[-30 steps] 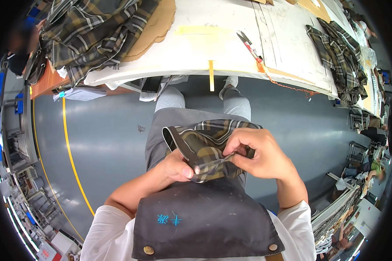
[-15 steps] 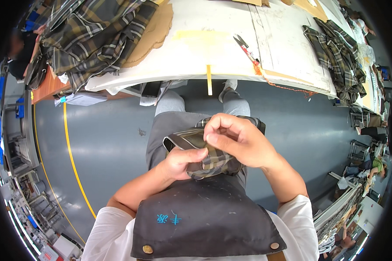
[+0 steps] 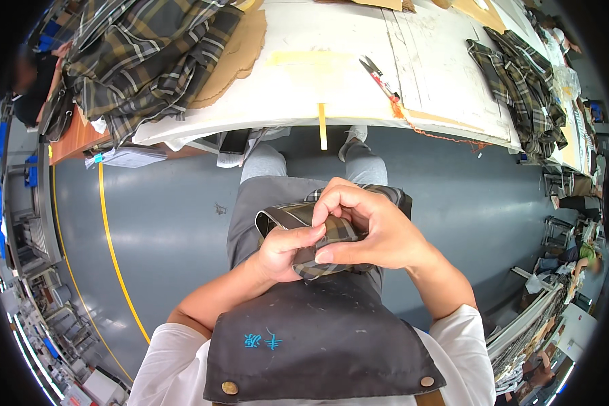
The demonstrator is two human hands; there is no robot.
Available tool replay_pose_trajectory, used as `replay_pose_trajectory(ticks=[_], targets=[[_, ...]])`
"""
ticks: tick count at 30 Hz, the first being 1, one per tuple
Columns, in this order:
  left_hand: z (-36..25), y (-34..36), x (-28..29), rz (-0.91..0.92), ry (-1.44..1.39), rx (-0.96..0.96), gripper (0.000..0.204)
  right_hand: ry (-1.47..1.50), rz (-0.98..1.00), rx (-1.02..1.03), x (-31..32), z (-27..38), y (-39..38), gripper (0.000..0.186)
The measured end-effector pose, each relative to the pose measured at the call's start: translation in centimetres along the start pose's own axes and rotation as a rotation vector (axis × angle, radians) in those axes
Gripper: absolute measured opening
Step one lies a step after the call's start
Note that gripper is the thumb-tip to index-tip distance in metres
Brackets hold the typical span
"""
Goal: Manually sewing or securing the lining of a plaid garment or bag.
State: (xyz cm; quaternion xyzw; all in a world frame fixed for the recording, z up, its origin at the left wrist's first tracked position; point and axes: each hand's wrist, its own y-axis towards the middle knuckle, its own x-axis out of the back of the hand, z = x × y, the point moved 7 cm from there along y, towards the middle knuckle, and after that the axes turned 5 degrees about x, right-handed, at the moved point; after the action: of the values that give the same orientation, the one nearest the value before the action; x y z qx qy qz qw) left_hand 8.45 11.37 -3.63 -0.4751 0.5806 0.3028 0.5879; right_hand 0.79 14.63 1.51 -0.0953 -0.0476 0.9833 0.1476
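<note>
A dark plaid garment in brown, black and white lies bunched over my lap, with a zipper along one turned edge at its left. My left hand is closed on its near-left part, thumb on top. From the right, my right hand curves over the same cloth. Its index fingertip meets the left thumb, its own thumb presses on the near fold, and plaid shows between them. The remaining right fingers are partly hidden.
On the white table ahead lie red-handled scissors with orange thread. A plaid cloth pile covers brown paper at the left; more plaid pieces lie at the right. A dark apron covers me.
My right thumb has moved down and away from its index finger, so the pinch has widened around the cloth. My left hand keeps its grip with barely any shift.
</note>
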Motion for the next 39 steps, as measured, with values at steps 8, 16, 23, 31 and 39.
replay_pose_trajectory(ticks=[8, 16, 23, 31, 39], targets=[[0.3, 0.0, 0.2, -0.006, -0.008, -0.031, 0.036, -0.148, 0.068, 0.021, 0.2, 1.0, -0.8, 0.041], [-0.3, -1.6, -0.1, 0.143, -0.241, -0.015, 0.037, -0.21, -0.04, 0.011, 1.3, 1.4, -2.8, 0.018], [-2.8, -3.0, -2.3, 0.061, 0.593, -0.213, 0.068, -0.363, -0.115, 0.15, 0.2, 5.2, -3.9, 0.01], [-1.9, -3.2, 0.9, -0.056, 2.053, -0.125, 0.037, -0.627, -0.082, 0.374, -1.7, 11.1, -5.1, 0.01], [-2.3, -5.9, -7.1, 0.161, 0.944, -0.534, 0.048, -0.711, -0.129, 0.412, -2.9, 10.8, -6.1, 0.012]])
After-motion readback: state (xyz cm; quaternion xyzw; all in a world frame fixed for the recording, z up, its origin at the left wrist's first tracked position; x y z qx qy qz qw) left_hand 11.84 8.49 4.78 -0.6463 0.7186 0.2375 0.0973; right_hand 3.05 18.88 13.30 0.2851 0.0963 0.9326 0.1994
